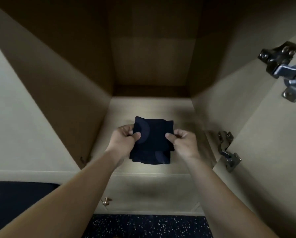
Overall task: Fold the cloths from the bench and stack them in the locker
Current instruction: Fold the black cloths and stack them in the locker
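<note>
Cloth [152,143] pinched between left grip [125,140], right grip [184,141]

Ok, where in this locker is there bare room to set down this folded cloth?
The beige locker floor is bare from the dark navy folded cloth back to the brown rear wall, and along both side walls. It is tightest at the right front, by the lower metal hinge, and mid-front, where the left hand and right hand hold it.

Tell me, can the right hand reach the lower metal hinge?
Probably yes: the lower hinge sits just beside the right hand with nothing between them, though that hand is busy pinching the folded dark cloth.
</note>
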{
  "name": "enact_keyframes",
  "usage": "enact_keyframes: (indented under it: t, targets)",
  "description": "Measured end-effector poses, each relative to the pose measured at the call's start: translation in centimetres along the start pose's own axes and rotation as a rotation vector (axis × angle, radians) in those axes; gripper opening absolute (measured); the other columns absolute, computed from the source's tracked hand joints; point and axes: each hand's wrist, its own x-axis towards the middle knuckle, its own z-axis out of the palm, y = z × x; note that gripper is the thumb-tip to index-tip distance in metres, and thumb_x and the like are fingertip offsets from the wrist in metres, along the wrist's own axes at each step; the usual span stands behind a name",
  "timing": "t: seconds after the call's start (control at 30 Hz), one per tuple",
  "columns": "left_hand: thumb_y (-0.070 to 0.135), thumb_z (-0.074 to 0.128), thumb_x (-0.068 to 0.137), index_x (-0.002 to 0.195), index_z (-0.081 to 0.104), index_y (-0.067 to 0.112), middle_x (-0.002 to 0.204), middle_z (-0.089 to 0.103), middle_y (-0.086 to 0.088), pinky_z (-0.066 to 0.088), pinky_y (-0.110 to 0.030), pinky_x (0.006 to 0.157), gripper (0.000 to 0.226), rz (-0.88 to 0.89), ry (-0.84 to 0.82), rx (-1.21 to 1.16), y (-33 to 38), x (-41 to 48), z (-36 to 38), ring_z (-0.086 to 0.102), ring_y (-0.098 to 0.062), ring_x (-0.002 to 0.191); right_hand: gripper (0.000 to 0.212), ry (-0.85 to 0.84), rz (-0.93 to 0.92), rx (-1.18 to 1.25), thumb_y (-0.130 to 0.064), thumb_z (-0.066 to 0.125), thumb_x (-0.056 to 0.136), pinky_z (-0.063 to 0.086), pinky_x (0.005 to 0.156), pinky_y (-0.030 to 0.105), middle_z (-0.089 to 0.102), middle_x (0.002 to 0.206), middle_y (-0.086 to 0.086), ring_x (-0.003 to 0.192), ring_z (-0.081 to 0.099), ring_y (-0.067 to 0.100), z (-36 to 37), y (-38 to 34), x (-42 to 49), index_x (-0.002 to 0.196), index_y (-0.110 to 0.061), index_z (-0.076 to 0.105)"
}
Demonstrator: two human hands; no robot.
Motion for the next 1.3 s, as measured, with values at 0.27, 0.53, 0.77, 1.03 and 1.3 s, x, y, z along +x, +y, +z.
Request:
enact_keyframes:
  t: [0.27, 0.53, 0.77, 1.03, 1.3]
  targets:
    - [-0.001, 0.057, 0.095, 0.113, 0.064, 0.008, 0.103, 0.068, -0.004, 0.055, -0.027, 0.079, 0.021, -0.019, 0.039, 0.064, -3.2, 1.2, 0.7, 0.066, -0.019, 0.092, 0.021, -0.024, 0.016, -0.049, -0.004, 0.065, 0.089, 0.048, 0.058, 0.016, 0.065, 0.071, -0.009, 0.066, 0.062, 0.009, 1.1, 3.7, 0.5, 0.074, -0.019, 0.064]
    - [0.002, 0.061, 0.093, 0.133, 0.055, 0.008, 0.09, 0.06, 0.014, 0.05, -0.028, 0.086, 0.041, 0.015, 0.054, 0.15, -5.1, 1.7, 0.8, 0.06, -0.013, 0.091, 0.012, 0.014, -0.028, -0.075, -0.005, 0.068, 0.087, 0.054, 0.066, 0.021, 0.069, 0.076, -0.006, 0.071, 0.066, 0.014, 1.5, 5.4, 0.9, 0.084, -0.017, 0.068]
    - [0.01, 0.069, 0.088, 0.139, 0.05, 0.014, 0.128, 0.058, -0.003, 0.045, -0.032, 0.103, 0.055, 0.196, 0.093, 0.388, -6.0, 1.9, 0.5, 0.056, -0.02, 0.118, 0.025, 0.197, -0.234, -0.455, -0.018, 0.069, 0.086, 0.053, 0.084, 0.034, 0.068, 0.106, 0.005, 0.095, 0.064, 0.022, 1.5, 5.4, 0.1, 0.11, -0.011, 0.069]
    - [0.037, 0.018, 0.107, 0.156, -0.002, 0.014, 0.163, -0.008, 0.001, -0.009, -0.024, 0.118, 0.057, 0.435, -0.22, 1.257, -5.5, 1.7, 1.4, -0.012, -0.008, 0.149, 0.053, -0.25, -0.517, -1.075, -0.03, 0.025, 0.102, 0.0, 0.116, 0.025, 0.024, 0.158, 0.012, 0.149, 0.016, 0.023, 2.1, 6.1, 0.3, 0.147, -0.004, 0.034]
    - [0.043, 0.02, 0.105, 0.155, -0.002, 0.012, 0.164, -0.008, -0.002, -0.006, -0.023, 0.12, 0.063, 0.388, -0.274, 1.199, -6.6, 2.1, 0.2, -0.011, -0.011, 0.15, 0.05, -0.319, -0.433, -1.111, -0.029, 0.025, 0.106, -0.005, 0.115, 0.018, 0.008, 0.162, 0.002, 0.149, 0.0, 0.012, 1.9, 5.8, 0.4, 0.153, -0.011, 0.02]
